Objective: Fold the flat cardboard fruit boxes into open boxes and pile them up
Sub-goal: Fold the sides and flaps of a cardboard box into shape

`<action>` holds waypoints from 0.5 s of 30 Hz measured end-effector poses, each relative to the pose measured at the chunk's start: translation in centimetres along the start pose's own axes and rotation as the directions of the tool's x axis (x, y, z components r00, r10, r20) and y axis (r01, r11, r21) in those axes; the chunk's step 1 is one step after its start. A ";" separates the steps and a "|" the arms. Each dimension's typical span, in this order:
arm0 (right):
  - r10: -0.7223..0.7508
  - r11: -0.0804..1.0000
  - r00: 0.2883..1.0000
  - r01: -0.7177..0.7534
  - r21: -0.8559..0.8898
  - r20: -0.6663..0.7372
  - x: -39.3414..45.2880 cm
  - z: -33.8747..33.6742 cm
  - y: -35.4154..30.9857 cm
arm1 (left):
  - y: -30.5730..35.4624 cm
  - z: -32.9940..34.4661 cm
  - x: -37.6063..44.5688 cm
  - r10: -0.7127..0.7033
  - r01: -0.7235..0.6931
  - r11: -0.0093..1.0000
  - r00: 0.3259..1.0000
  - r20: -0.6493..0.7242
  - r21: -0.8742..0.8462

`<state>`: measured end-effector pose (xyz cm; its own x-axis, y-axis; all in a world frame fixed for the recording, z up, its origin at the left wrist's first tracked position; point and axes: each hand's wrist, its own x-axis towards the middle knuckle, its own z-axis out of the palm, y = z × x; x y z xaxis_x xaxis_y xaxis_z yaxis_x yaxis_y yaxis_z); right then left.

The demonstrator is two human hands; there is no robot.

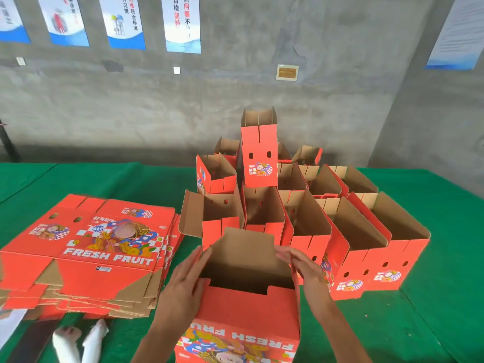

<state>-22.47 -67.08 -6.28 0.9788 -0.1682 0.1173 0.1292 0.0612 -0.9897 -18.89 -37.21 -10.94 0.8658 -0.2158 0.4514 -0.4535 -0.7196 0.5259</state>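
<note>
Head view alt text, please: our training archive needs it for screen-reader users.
Two hands, left hand and right hand, press flat against the sides of a half-folded red fruit box on a green table. Flat boxes are stacked left; folded boxes are piled behind.

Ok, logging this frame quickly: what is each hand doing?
Left hand: open, straight fingers against the box.
Right hand: open, fingers on the box's right wall.
</note>
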 end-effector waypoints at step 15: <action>-0.106 0.802 0.990 0.139 -0.581 0.091 -0.9 0.6 4.2 | 0.2 0.9 2.0 -0.090 0.092 0.996 0.985 0.149 -0.011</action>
<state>-22.67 -66.10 -10.52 0.9699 -0.0834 0.2287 0.1476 -0.5458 -0.8248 -17.01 -38.34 -10.57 0.9248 -0.2466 0.2897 -0.3740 -0.7289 0.5735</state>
